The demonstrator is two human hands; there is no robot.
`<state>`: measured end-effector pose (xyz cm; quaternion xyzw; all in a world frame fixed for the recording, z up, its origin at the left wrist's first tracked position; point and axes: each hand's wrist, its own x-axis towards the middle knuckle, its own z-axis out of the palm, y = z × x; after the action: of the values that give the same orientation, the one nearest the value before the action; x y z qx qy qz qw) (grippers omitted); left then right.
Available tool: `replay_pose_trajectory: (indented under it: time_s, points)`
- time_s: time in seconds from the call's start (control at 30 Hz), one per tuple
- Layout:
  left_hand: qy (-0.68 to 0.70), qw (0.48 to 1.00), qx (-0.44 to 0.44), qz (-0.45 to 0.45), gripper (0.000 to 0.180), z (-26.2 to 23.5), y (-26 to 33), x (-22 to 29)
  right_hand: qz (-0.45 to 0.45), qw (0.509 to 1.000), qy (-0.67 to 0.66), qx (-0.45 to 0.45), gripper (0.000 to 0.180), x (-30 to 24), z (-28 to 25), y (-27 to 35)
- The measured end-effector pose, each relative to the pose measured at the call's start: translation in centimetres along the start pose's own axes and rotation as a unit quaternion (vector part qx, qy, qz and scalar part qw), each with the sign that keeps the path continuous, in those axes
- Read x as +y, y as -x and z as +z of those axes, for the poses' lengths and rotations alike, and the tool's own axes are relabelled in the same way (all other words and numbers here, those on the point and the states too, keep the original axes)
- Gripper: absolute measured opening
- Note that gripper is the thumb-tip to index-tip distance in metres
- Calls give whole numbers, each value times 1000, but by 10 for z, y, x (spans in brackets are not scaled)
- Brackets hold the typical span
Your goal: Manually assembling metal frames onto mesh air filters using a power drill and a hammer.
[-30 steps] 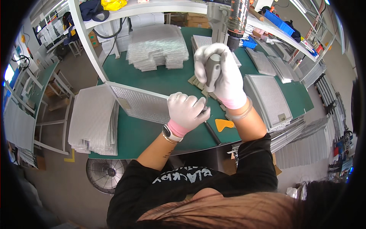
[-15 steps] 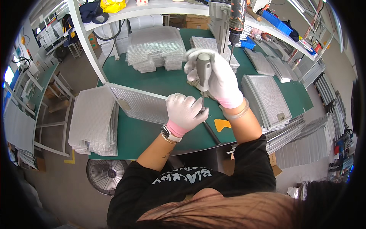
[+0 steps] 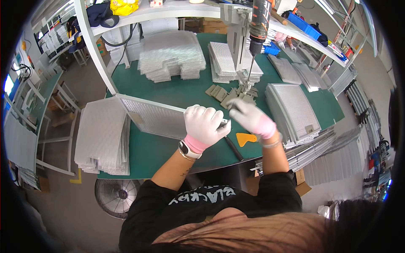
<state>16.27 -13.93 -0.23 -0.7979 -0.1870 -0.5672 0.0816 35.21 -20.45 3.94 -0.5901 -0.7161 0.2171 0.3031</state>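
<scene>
My left hand [image 3: 203, 127] is closed round the near right end of a thin framed mesh panel [image 3: 154, 116], which stands tilted on its edge over the green bench. A grey metal corner of the frame pokes out by the thumb. Just to the right, my right hand [image 3: 249, 119] is bent low with curled fingers, partly smeared by motion. A dark grey screwdriver handle [image 3: 231, 106] shows blurred at those fingers; its shaft cannot be made out. Beyond this hand lies a heap of small grey-green plates [image 3: 219, 92]. Both hands wear white gloves with pink cuffs.
A black-handled tool [image 3: 233, 148] and a yellow scraper [image 3: 246, 139] lie near the bench's front edge. Mesh sheets [image 3: 103, 135] are stacked left, framed panels [image 3: 293, 109] right. A power driver [image 3: 258, 27] hangs overhead, its long bit pointing down. Another person's gloved hand [image 3: 280, 38] shows far back.
My right hand has dropped from the raised, upright screwdriver and turned sideways, baring the heap of small plates. The screwdriver no longer stands at the panel's end. My left hand stays on the panel.
</scene>
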Motion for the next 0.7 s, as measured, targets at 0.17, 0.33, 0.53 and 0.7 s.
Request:
replay_pose_trajectory:
  time_s: [0.17, 0.33, 0.53, 0.7]
  points:
    - [14, 1000, 18, 1, 27, 4, 0, 6, 155, 969, 191, -14, 39, 139, 53, 3]
    - [9, 1000, 23, 1, 27, 2, 3, 4, -93, 860, 30, 502, 42, 58, -53, -55]
    - [-5, 1000, -7, -12, 24, 9, -5, 2, -261, 906, -27, 332, 51, -105, -147, -114]
    - [-23, 999, 17, -28, 22, 14, -10, -3, -202, 865, -371, 270, 21, -132, -106, -104]
